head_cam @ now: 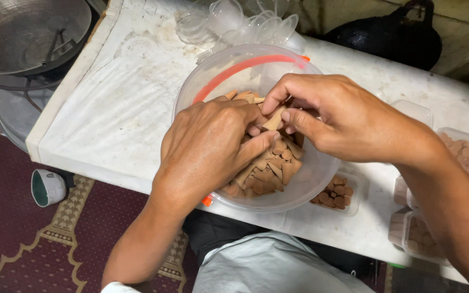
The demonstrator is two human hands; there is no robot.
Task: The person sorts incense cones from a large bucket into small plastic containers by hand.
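1. Brown clay-coloured cones (270, 168) are lying heaped in a clear plastic bowl (213, 81) with an orange rim, which is sitting on a low white table (115, 108) in the head view.
2. Reaching into the bowl, the left hand (210, 144) is cupping a bunch of cones, its fingers curled and pressed together around them.
3. Meeting it from the other side, the right hand (335, 116) is pinching a single cone (273, 120) between thumb and forefinger, just above the heap.
4. Small clear tubs (465, 152) holding more cones are standing to the right of the bowl, one of them (336, 196) tucked just beside the bowl's near edge.
5. Empty clear cups (245, 24) are lying stacked behind the bowl, and a dark pot (392, 35) is sitting beyond the table's far edge.
6. A patterned maroon carpet (23, 228) is showing beneath the table, with a white cup (47, 187) lying on it.
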